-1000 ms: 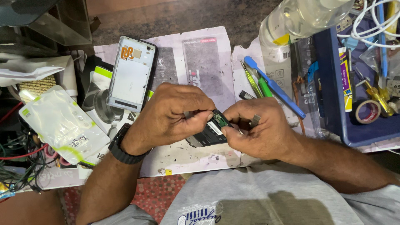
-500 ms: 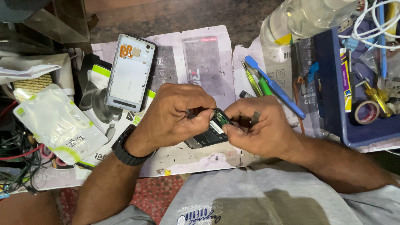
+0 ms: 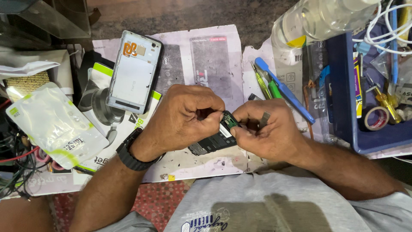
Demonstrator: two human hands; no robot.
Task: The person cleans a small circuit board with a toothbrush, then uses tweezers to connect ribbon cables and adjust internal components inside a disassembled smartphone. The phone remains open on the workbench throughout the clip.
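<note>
A person's left hand (image 3: 186,114) and right hand (image 3: 262,131) meet over a cluttered repair worktop (image 3: 206,165), both pinching a small green circuit board (image 3: 228,120) that sits at the upper end of a dark rectangular phone body (image 3: 212,144). Compared with a second ago, the hands have barely shifted; the board stays between them, perhaps tilted up a touch more from the phone body, which suggests slow, careful working of the part rather than a finished lift. The left fingers are curled together and clamped on the board's left edge; the right fingers are closed on its right side, with a thin grey metal tool (image 3: 265,118) also tucked in that hand. A silver phone back panel (image 3: 134,77) lies well apart at upper left, unmoved, and a blue plastic pry tool (image 3: 285,90) rests near the right hand beside a blue parts tray (image 3: 343,107).
</note>
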